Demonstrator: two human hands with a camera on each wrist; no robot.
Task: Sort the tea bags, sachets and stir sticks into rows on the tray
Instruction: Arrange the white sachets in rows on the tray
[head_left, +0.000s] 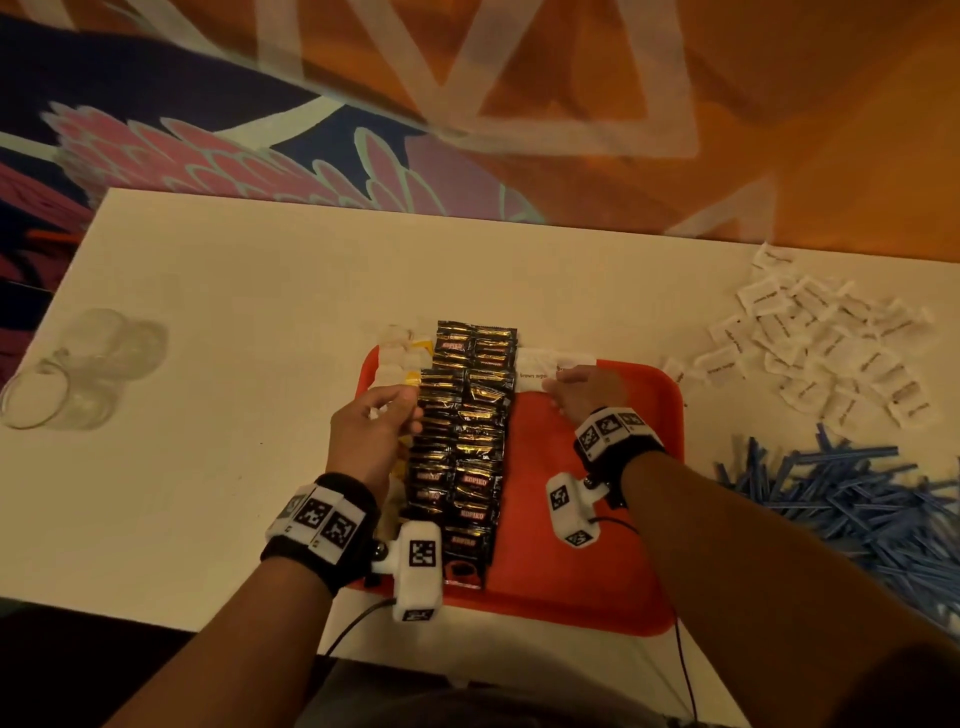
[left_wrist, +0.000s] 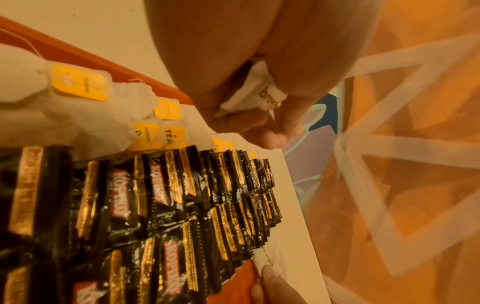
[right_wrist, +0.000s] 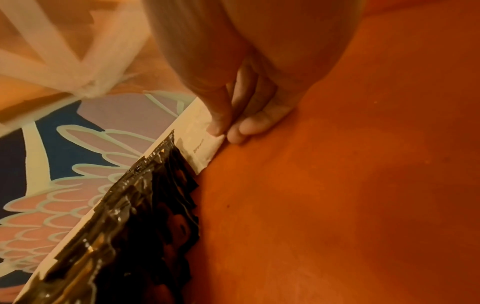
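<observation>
An orange tray (head_left: 587, 519) carries two columns of black Kopiko sachets (head_left: 462, 447), with yellow-tagged tea bags (head_left: 397, 364) in a row to their left. White brown-sugar sachets (head_left: 550, 366) lie at the tray's far edge, right of the black columns. My right hand (head_left: 558, 387) rests flat there, its fingertips (right_wrist: 218, 127) pressing a white sachet (right_wrist: 205, 150) onto the tray. My left hand (head_left: 400, 410) hovers over the tea bags (left_wrist: 78, 92), fingers curled round folded white sachets (left_wrist: 262, 92).
A loose pile of white sachets (head_left: 821, 348) lies on the white table (head_left: 234, 312) at the right. A heap of blue stir sticks (head_left: 857, 499) sits nearer me on that side. Clear glass jars (head_left: 78, 364) lie at the table's left edge.
</observation>
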